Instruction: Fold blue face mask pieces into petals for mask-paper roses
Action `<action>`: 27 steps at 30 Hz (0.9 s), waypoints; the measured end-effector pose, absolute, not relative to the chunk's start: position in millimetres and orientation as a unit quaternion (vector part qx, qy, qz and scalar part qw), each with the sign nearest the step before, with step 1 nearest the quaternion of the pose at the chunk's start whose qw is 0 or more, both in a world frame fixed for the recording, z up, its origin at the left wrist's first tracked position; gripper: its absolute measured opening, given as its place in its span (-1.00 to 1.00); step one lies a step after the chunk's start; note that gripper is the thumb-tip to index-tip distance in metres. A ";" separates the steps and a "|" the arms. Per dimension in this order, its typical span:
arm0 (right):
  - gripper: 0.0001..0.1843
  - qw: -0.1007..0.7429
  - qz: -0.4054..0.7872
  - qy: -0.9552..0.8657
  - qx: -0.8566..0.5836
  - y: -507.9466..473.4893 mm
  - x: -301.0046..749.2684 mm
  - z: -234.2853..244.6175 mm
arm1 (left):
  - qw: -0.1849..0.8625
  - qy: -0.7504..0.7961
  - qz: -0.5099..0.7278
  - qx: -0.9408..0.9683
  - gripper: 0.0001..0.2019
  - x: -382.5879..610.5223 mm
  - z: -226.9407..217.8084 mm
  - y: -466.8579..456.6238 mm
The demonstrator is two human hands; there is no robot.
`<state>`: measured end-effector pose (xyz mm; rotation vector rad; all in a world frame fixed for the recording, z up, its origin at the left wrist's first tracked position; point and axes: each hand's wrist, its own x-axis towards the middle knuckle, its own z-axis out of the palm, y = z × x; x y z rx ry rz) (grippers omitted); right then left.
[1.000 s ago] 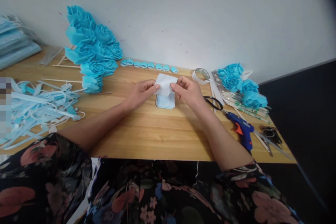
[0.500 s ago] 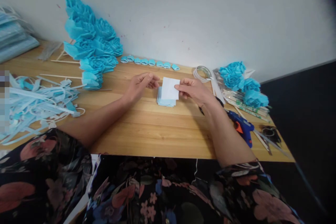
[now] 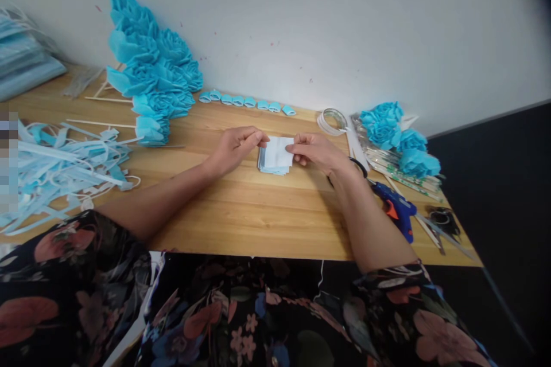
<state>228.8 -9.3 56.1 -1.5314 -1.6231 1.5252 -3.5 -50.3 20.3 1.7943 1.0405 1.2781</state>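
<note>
A white square sheet (image 3: 278,152), thin like mask fabric, lies over a small stack of pale blue squares (image 3: 275,171) in the middle of the table. My left hand (image 3: 241,148) pinches the sheet's upper left corner between thumb and fingers. On the opposite side, my right hand (image 3: 313,150) has its thumb on top of the sheet's right edge with the fingers curled beneath. Whether the sheet rests on the stack or hovers just above it, I cannot tell.
Blue fabric roses (image 3: 155,69) on sticks and cut mask strips (image 3: 73,166) lie left. Several blue rolls (image 3: 238,101) line the wall. Right are a tape roll (image 3: 332,121), black-handled scissors (image 3: 358,167), more roses (image 3: 383,123) and a blue glue gun (image 3: 395,206).
My left hand has moved right and closed on the sheet's upper left corner. The sheet has come down a little toward me, with my right hand still holding its right edge.
</note>
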 end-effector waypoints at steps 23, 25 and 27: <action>-0.66 0.134 0.153 -0.834 -0.513 -13.2 218.2 39.0 | 0.179 0.285 0.265 0.904 -0.76 0.4 6.0 -50.0; -0.65 0.104 0.162 -0.822 -0.537 -14.3 216.4 40.0 | 0.193 0.283 0.280 0.897 -0.77 0.2 6.0 -49.0; -0.68 0.084 0.177 -0.809 -0.554 -15.2 215.7 42.4 | 0.213 0.274 0.295 0.890 -0.74 -0.3 6.9 -47.3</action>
